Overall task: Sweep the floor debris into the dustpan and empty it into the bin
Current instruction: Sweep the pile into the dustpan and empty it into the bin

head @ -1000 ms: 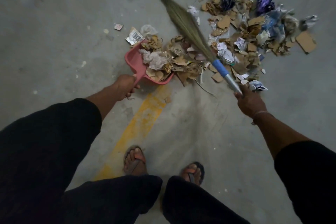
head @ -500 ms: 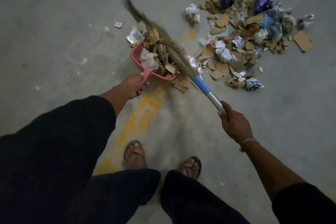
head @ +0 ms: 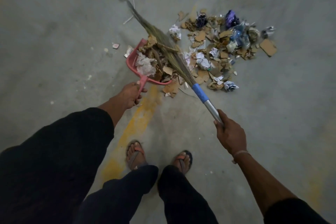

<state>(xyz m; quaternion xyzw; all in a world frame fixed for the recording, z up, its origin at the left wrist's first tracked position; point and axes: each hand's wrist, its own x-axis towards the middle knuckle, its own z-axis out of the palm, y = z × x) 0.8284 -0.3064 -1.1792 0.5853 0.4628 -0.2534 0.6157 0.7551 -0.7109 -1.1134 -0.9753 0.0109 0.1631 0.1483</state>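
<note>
Pink dustpan (head: 131, 60), blue-collared silver broom handle (head: 205, 99), brown cardboard scraps (head: 225, 42), yellow floor stripe (head: 138, 123).

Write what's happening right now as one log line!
left hand: holds pink dustpan handle | right hand: grips broom | dustpan: partly filled | debris pile: mostly on floor | bin: unseen

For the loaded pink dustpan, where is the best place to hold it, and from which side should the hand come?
Grip the dustpan by its narrow pink handle, coming from the near side, by the person's feet. The handle sticks out of the back wall toward the person, and the open mouth faces the debris pile. The left hand already has its fingers wrapped round the handle; the heaped load suggests lifting it level.
</note>
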